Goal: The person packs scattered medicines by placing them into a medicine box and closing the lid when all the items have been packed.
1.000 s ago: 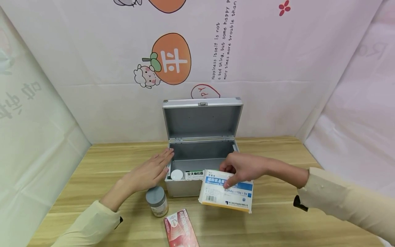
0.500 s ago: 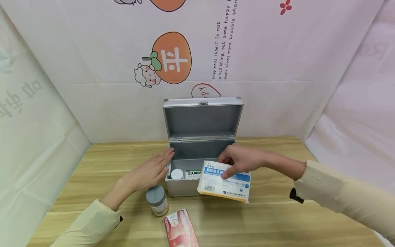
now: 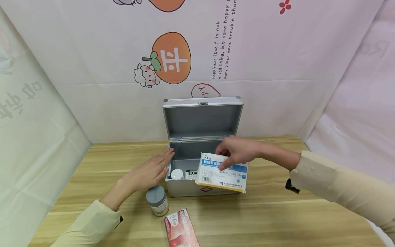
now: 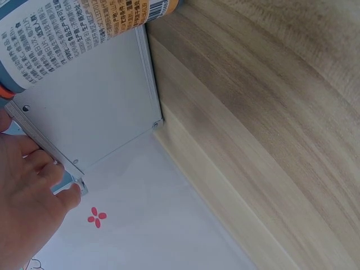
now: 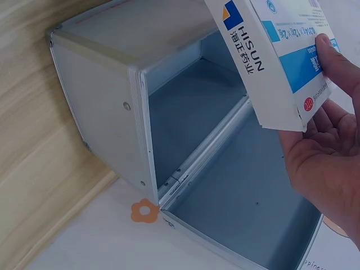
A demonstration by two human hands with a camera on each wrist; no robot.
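My right hand (image 3: 240, 151) pinches a white-and-blue medicine box (image 3: 220, 180), thumb on its printed face. The box is tilted over the front rim of an open silver case (image 3: 180, 188); the right wrist view shows its white "HISUN" end panel (image 5: 247, 56). My left hand (image 3: 149, 171) rests on the case's left rim, fingers lying along the edge. Inside the case, at the front left, are a white round lid (image 3: 177, 174) and a white-and-green carton (image 3: 191, 175), whose right part is hidden behind the medicine box.
A grey-lidded jar (image 3: 156, 200) stands by the case's front left corner, beneath my left wrist. Nearer lies a red-and-white carton (image 3: 181, 230) on the wooden table (image 3: 277, 219). The case's raised lid (image 3: 203, 121) stands before a printed cloth backdrop (image 3: 262, 68).
My right hand has carried the medicine box up and slightly left, farther over the case, uncovering a red emblem on the case's front. My left hand has stayed in place.
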